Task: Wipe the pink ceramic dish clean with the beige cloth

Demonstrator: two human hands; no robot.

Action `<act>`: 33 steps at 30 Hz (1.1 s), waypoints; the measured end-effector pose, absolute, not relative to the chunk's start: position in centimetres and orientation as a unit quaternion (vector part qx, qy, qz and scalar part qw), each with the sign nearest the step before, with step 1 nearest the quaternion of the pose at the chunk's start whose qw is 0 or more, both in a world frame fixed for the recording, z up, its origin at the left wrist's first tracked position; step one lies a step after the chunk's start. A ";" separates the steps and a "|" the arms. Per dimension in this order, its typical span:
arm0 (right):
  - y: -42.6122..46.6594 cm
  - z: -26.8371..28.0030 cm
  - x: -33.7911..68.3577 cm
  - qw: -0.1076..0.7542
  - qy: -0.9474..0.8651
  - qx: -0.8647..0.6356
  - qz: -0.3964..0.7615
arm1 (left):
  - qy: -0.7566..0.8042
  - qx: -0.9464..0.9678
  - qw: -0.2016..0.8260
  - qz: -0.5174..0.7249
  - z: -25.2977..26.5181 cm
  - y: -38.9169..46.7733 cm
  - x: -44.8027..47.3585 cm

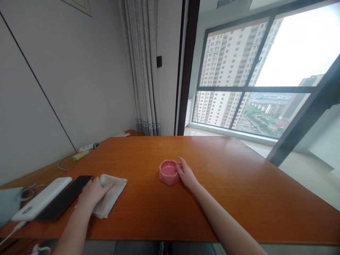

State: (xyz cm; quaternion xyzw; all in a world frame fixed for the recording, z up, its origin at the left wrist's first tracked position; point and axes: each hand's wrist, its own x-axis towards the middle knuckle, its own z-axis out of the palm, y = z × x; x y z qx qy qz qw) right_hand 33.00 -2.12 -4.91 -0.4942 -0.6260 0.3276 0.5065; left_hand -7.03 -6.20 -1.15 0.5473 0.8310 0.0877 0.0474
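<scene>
A pink, many-sided ashtray (169,177) with notches in its rim stands upright on the wooden table. My right hand (186,174) grips its right side, the thumb at the rim and the other fingers round the far side. To the left lies a folded, light grey cloth (113,198). My left hand (93,193) is on the cloth's left part, its thumb stretched across the top and the cloth bunched up beside it. The other fingers of that hand are partly hidden. A black phone (63,198) lies just left of this hand.
A white power bank (42,198) with a cable plugged in lies beside the phone. A power strip (86,148) and cords sit along the left wall. The brown table (239,198) has its far edge near a curtain (146,71) and a large window.
</scene>
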 end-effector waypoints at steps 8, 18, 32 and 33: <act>-1.9 -5.1 33.0 0.505 -0.626 -0.496 0.328 | 0.829 0.538 0.135 0.073 -2.1 -4.9 -8.8; -3.9 -1.1 33.4 0.610 -0.616 -0.451 0.210 | 0.621 0.636 0.350 0.296 5.5 -6.3 0.4; -4.6 1.2 34.4 0.492 -0.462 -0.367 0.640 | 0.436 0.574 0.497 0.483 4.3 -1.8 16.6; -4.6 1.0 34.5 0.481 -0.464 -0.367 0.647 | 0.447 0.590 0.471 0.480 4.1 -1.5 16.7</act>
